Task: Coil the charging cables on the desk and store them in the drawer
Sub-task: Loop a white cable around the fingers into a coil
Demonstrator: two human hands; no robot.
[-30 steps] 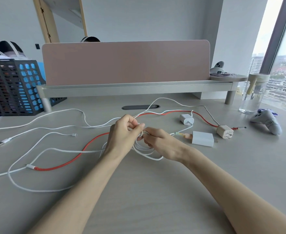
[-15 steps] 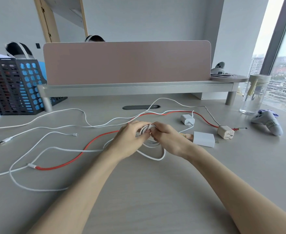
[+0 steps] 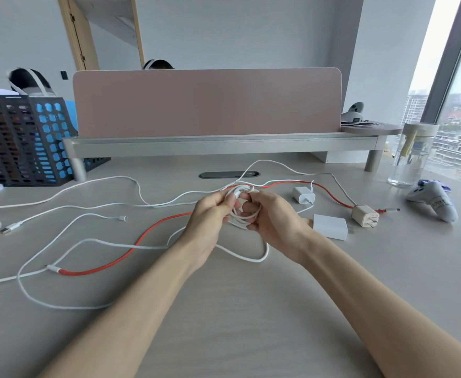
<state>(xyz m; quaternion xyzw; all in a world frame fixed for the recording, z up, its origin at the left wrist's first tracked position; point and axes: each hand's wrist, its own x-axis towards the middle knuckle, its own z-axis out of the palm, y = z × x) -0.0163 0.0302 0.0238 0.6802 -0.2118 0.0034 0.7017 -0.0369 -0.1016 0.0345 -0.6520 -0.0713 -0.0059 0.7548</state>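
Note:
Above the middle of the desk (image 3: 251, 309), both hands hold a small coil of white cable (image 3: 241, 205). My left hand (image 3: 210, 216) pinches the coil's left side, and my right hand (image 3: 271, 216) curls round its right side. The cable's loose tail (image 3: 254, 259) loops down onto the desk and trails off to the left. A red cable (image 3: 131, 252) lies across the desk behind the hands. Other white cables (image 3: 87, 184) sprawl to the left. Three chargers lie to the right: a white one (image 3: 330, 226), a small white one (image 3: 303, 195) and a cream one (image 3: 364, 215). No drawer is in view.
A pink divider on a grey shelf (image 3: 207, 144) runs across the back. A black mesh organiser (image 3: 25, 143) stands at the left, a clear jar (image 3: 412, 156) and a grey toy (image 3: 433, 200) at the right. A person sits behind the divider.
Both hands have lifted slightly and drawn closer together. The white coil has tightened between them, and more of the loose tail has been gathered in.

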